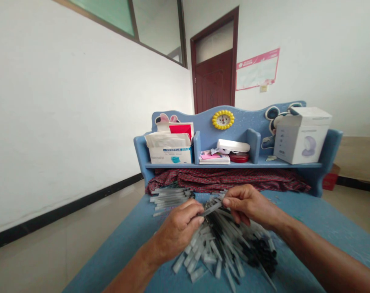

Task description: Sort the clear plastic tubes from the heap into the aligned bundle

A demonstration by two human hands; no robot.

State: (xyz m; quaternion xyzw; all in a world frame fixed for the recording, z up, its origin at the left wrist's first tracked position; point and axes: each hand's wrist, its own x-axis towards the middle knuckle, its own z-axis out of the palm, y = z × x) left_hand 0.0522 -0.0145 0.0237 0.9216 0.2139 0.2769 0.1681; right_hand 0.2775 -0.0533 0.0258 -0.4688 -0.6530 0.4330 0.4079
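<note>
Both hands meet over a blue table, each pinching one end of a slim translucent pen [212,209]. My left hand [180,228] is closed on its near-left end. At the far-right end are the closed fingertips of my right hand [248,203]. Just below lies a loose, fanned pile of translucent pen parts [209,246], pointing in many directions. Black pen caps [261,254] are heaped at the pile's right, under my right forearm. Beyond my left hand, several pens [169,199] lie side by side in a row. My fingers hide the pen's ends.
A red checked cloth [227,179] lies along the table's back, under a blue shelf [233,165]. On the shelf stand a mask box [171,154], booklets [213,158], a round red tin [239,157] and a white carton [301,138]. The blue tabletop [334,228] extends to the right.
</note>
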